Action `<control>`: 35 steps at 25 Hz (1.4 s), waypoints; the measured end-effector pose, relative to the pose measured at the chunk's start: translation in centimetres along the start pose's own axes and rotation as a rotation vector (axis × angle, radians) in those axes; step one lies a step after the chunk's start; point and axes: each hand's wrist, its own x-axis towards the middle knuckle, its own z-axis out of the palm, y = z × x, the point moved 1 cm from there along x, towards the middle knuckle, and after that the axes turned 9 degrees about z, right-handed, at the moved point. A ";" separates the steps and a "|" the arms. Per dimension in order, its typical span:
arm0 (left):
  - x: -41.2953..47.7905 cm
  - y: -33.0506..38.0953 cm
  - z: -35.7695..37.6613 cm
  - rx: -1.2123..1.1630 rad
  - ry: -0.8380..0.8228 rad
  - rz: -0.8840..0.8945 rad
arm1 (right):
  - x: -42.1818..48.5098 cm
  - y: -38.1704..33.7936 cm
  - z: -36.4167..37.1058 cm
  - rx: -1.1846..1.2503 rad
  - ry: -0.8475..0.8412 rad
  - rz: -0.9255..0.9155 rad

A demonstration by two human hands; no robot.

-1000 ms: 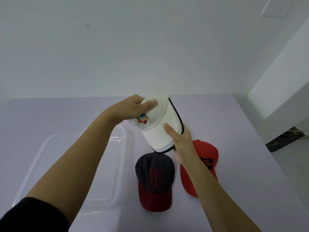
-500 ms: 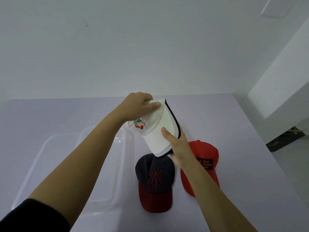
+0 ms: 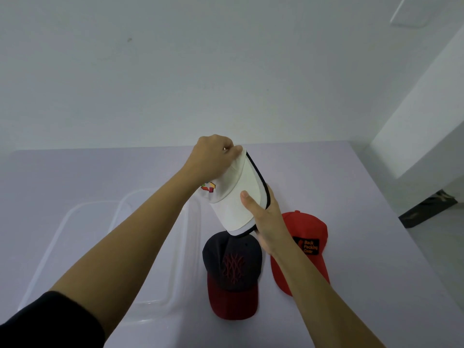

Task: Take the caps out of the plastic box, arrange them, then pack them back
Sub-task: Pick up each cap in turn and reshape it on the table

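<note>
- Caps, three in number, all outside the plastic box [image 3: 75, 209].
- White cap [image 3: 231, 192]: dark-edged brim, multicoloured logo on the front panel. It is held in the air over the middle of the table [image 3: 364, 222], tilted, with the brim pointing down toward the near edge. The brim tip hangs over the crown of the dark cap [image 3: 233, 267]; whether the two touch cannot be told.
- Left hand [image 3: 213, 156]: fingers curled over the top of the white cap's crown, gripping the fabric.
- Right hand [image 3: 266, 219]: grasps the white cap's brim, thumb laid on the upper face, fingers wrapped behind the dark edge.
- Dark cap: near-black crown with a red stitched emblem, deep red brim. It lies on the table just right of the plastic box, brim toward the near edge.
- Red cap [image 3: 308, 229]: black patch with orange lettering, of which "Back Packing" can be read. It lies on the table just beside the dark cap, on that cap's right, brim toward the near edge, and is partly hidden by the right forearm.
- Plastic box: clear, rectangular, with rounded corners. It stands on the left part of the table, and the left forearm crosses above it.
- Table: pale lilac top, far edge against a white wall [image 3: 226, 71].
- Sleeve [image 3: 50, 320]: black, on the left upper arm.
</note>
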 end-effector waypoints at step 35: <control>-0.2 -4.7 -0.8 -0.342 0.031 0.015 | -0.9 -0.8 2.0 0.707 -0.016 0.281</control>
